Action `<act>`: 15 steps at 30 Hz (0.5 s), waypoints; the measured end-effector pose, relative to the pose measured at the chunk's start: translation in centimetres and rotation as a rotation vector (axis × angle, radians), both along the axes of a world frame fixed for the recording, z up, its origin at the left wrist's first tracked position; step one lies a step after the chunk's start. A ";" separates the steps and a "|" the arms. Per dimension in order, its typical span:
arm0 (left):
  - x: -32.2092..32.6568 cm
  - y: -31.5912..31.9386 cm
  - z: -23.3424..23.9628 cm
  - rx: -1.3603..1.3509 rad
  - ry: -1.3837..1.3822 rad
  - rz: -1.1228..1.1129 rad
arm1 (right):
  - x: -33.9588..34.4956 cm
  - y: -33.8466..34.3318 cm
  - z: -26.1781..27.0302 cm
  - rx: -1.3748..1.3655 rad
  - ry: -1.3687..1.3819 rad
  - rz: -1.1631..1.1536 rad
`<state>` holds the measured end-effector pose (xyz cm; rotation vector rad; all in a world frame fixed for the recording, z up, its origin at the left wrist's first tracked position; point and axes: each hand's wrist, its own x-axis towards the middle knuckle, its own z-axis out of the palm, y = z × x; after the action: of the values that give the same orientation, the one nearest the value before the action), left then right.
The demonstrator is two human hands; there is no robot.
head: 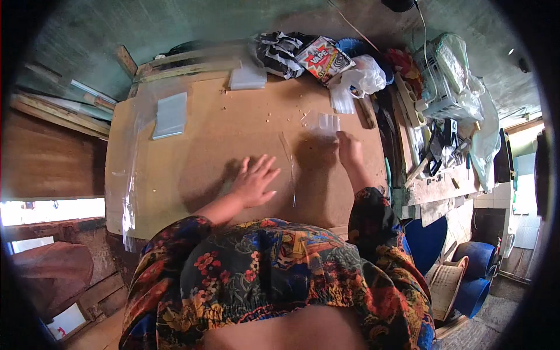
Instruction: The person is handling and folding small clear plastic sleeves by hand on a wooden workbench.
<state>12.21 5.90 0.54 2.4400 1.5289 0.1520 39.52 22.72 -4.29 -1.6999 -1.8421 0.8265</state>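
Note:
My left hand [258, 181] rests palm down with its fingers apart on a wooden board tabletop [210, 118]. Beside it, the edge of a clear plastic sheet [292, 175] runs along the board; how far it reaches under the hand is hard to see. My right hand [351, 151] is farther to the right, its fingers closed at the corner of a small clear plastic piece [329, 121]. A stack of clear plastic bags [169, 116] lies on the left half of the board. Toward the back edge sits another stack of plastic bags [248, 78].
Small crumbs [268, 120] dot the board. Along the back right are a striped plastic bag [278, 54], a Vape box [324, 60], a white plastic bag [365, 74] and a wooden stick [366, 113]. A power strip [409, 98] lies right of the board. Clear plastic film [129, 205] hangs over the left front edge.

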 end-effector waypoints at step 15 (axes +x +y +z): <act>6.3 4.8 1.7 -0.003 -0.833 0.284 | -2.5 -5.2 7.3 -0.393 0.891 0.060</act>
<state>18.50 10.66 2.25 1.7474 1.4150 1.0567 37.04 17.51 3.02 -1.1451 -1.1518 1.7084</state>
